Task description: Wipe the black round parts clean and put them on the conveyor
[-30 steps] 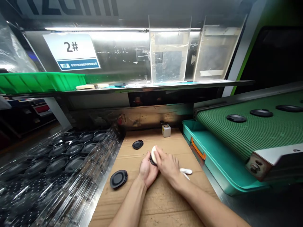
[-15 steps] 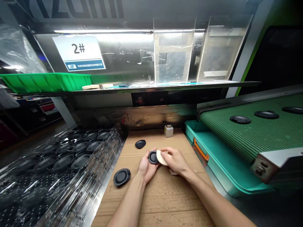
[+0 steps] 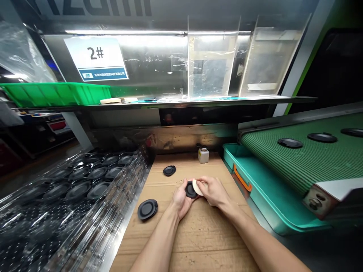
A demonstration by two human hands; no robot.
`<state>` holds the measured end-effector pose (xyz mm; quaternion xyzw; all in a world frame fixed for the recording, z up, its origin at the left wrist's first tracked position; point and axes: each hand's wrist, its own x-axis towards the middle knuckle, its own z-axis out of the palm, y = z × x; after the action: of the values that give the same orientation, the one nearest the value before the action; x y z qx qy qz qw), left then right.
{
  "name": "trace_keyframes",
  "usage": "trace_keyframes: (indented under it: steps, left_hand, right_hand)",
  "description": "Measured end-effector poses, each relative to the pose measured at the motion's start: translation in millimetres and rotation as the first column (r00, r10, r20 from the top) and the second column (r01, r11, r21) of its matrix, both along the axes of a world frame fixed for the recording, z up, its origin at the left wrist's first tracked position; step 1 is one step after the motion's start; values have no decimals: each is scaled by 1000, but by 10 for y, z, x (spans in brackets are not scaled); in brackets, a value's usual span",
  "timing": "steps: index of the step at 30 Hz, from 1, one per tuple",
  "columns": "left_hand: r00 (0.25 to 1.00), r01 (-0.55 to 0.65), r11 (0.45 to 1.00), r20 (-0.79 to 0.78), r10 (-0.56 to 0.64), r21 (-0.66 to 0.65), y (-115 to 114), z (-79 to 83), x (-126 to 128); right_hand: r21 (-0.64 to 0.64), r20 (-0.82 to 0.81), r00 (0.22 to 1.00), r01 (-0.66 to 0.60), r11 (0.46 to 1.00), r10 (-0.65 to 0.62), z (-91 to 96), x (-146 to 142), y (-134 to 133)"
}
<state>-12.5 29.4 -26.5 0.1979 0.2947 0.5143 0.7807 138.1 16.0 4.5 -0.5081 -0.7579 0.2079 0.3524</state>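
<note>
Above the middle of a cardboard sheet point(image 3: 198, 238), the left hand point(image 3: 181, 198) is closed around the rim of a black disc point(image 3: 190, 190). The right hand point(image 3: 214, 190) pinches a pale pad point(image 3: 196, 186) against the disc's face. A second disc point(image 3: 147, 209) lies loose near the sheet's left edge and a third disc point(image 3: 169, 170) farther back, both apart from the hands. A small bottle point(image 3: 203, 155) stands at the far edge. Clear trays point(image 3: 85, 181) of discs crowd the left border. A teal bin point(image 3: 255, 196) and a green belt point(image 3: 306, 162) hem the right. Bare cardboard lies open on the near side.
</note>
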Motion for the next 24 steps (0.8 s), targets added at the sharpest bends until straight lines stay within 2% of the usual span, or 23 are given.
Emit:
trace_keyframes:
  steps: [3, 6, 10, 14, 18, 21, 24]
  left_hand:
    - [1000, -9, 1000, -1, 9, -13, 8, -6, 5]
    - [1000, 14, 1000, 14, -14, -22, 19, -6, -3]
    - [999, -1, 999, 35, 2, -47, 24, -9, -19]
    - [997, 16, 999, 81, -13, -30, 32, -19, -26]
    - [996, 0, 999, 85, 5, -49, 40, -16, -23]
    - [996, 19, 998, 90, -13, -63, 30, -6, -27]
    - [996, 25, 998, 83, -20, -52, 21, 1, -39]
  right_hand:
    - [-29, 81, 995, -61, 998, 63, 48, -1, -25]
    - [4, 137, 987, 81, 997, -81, 40, -8, -43]
    - [63, 234, 968, 75, 995, -87, -40, -127, -45]
    - [93, 365, 878, 297, 950, -310, -72, -253, -21]
    - [121, 431, 872, 198, 973, -231, -49, -294, -26]
    - [106, 450, 840, 287, 952, -303, -42, -336, -59]
    - [134, 464, 847, 224, 965, -260, -66, -396, -106]
